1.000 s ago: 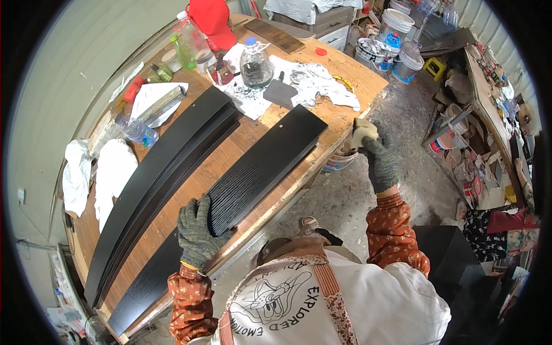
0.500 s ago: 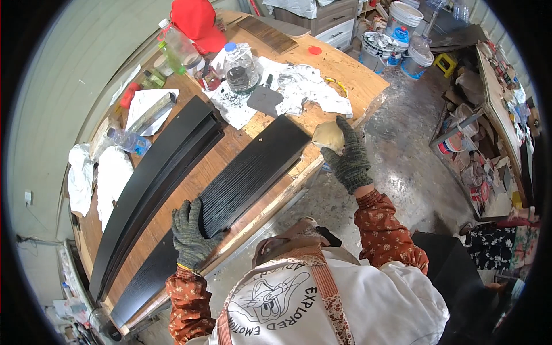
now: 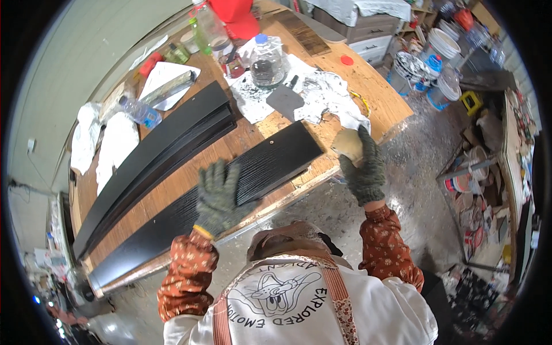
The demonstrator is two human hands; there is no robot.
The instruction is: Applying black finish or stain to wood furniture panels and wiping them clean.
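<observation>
A long black wood-grained board (image 3: 247, 181) lies along the table's near edge. My left hand (image 3: 217, 198), in a dark grey-green knitted glove, rests on this board with its fingers spread. Just beyond the board's right end, my gloved right hand (image 3: 365, 172) is closed on a flat tan pad (image 3: 348, 144), held between thumb and fingers; its exact kind does not show. Behind the board runs a second black piece, a curved moulding (image 3: 155, 158) with a stepped edge, which neither hand touches.
Beyond the boards sit a paint-smeared white cloth (image 3: 316, 95), a dark grey scraper-like plate (image 3: 284, 102), a blue-capped bottle (image 3: 267, 66) and a red cap (image 3: 236, 20). A plastic bottle (image 3: 141, 112) lies at the left. Several buckets (image 3: 443, 92) stand on the floor at far right.
The view has shifted, so the boards appear turned flatter. My left hand has moved further along the board toward the right, its fingers more spread. The right hand still holds the tan pad.
</observation>
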